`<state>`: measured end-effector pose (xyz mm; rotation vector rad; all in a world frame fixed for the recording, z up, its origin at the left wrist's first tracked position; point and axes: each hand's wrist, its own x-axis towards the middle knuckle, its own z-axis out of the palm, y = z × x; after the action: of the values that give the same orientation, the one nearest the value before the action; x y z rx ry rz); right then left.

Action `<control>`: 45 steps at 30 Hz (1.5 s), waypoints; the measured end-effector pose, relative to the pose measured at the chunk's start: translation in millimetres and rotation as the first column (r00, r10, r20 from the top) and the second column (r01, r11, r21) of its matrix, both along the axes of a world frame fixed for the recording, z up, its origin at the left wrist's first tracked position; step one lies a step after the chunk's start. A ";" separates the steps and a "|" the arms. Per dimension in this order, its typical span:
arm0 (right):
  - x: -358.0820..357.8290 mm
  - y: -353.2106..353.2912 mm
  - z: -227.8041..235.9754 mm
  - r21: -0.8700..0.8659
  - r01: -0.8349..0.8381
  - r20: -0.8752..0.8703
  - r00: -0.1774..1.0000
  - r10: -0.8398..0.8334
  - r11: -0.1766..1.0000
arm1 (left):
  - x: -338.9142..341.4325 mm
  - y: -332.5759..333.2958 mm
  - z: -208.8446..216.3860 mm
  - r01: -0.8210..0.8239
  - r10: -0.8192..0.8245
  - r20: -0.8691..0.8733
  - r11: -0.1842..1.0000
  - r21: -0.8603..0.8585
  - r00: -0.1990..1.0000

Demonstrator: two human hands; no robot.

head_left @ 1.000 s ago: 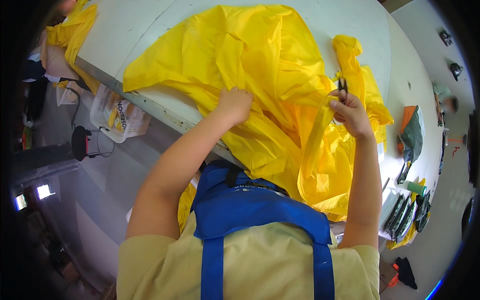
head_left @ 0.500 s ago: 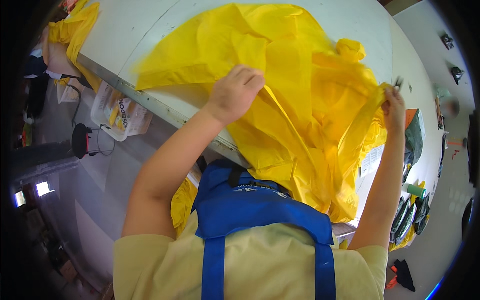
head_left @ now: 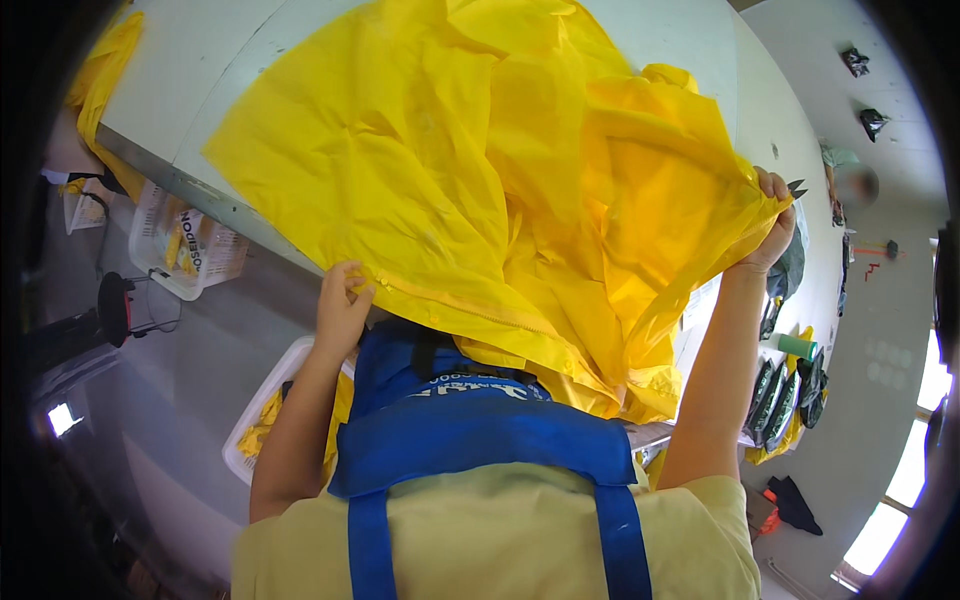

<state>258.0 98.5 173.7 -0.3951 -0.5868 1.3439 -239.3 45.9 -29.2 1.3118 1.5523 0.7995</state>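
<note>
A yellow raincoat-like garment [head_left: 420, 180] of smooth sheet material lies spread over the table and hangs over its near edge. A zip and small snap buttons run along its near edge. My left hand [head_left: 343, 310] is at the near left corner of that edge, fingers curled against the material in a pinch. Raised at the right, my right hand [head_left: 770, 225] is closed on another edge of the garment, pulling it up into a taut fold. Dark pointed blades of small snips [head_left: 797, 188] stick out from the same hand; their handle is hidden.
The pale table [head_left: 215, 60] has a metal edge at the left. Below stand a white basket [head_left: 145, 235] with packaged items and a white bin [head_left: 240, 455] holding yellow material. More yellow material [head_left: 105, 80] hangs at the far left. Dark packages [head_left: 770, 400] and a green roll [head_left: 795, 347] lie right.
My left hand has moved down and left to the garment's near corner. The garment is spread wider to the left, showing its zip edge. My right hand still holds its edge.
</note>
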 end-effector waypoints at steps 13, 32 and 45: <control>-38.2 -27.9 -14.2 0.068 0.029 -0.274 0.962 -0.009 0.997 | 10.7 41.6 -18.8 0.335 -0.338 -0.455 0.938 -0.089 0.824; -49.4 -20.6 -21.9 -0.128 -0.011 -0.017 1.000 0.009 0.992 | 28.6 48.2 3.9 0.214 -0.168 -0.458 0.976 0.049 0.873; -199.7 -18.5 -96.3 -0.426 -0.305 0.895 -0.003 0.447 0.852 | 46.8 24.2 1.9 0.373 -0.240 -0.612 0.923 0.098 0.754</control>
<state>58.4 80.0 77.5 -1.4084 -1.9327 1.4803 -192.5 70.1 -27.3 2.0644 1.6698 0.3546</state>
